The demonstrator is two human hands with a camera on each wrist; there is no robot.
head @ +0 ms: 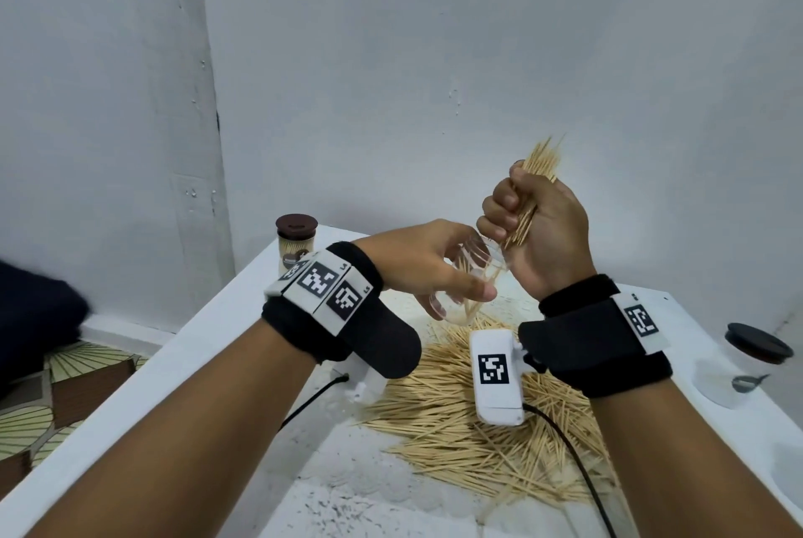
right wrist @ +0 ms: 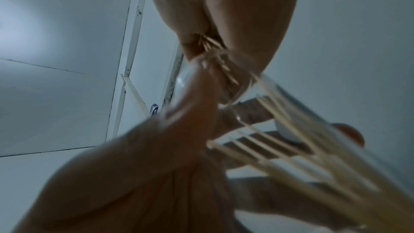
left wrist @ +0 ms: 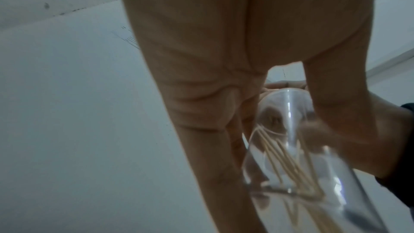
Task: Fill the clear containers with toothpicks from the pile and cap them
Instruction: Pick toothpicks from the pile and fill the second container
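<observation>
Now the left hand grips a tilted clear container, while the right hand clutches a toothpick bundle at its mouth.

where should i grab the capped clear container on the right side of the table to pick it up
Take the capped clear container by its clear wall just below the dark cap, coming from the near right side. It stands upright and apart from the toothpick pile, and the right hand is nearer but holds a toothpick bundle.
</observation>
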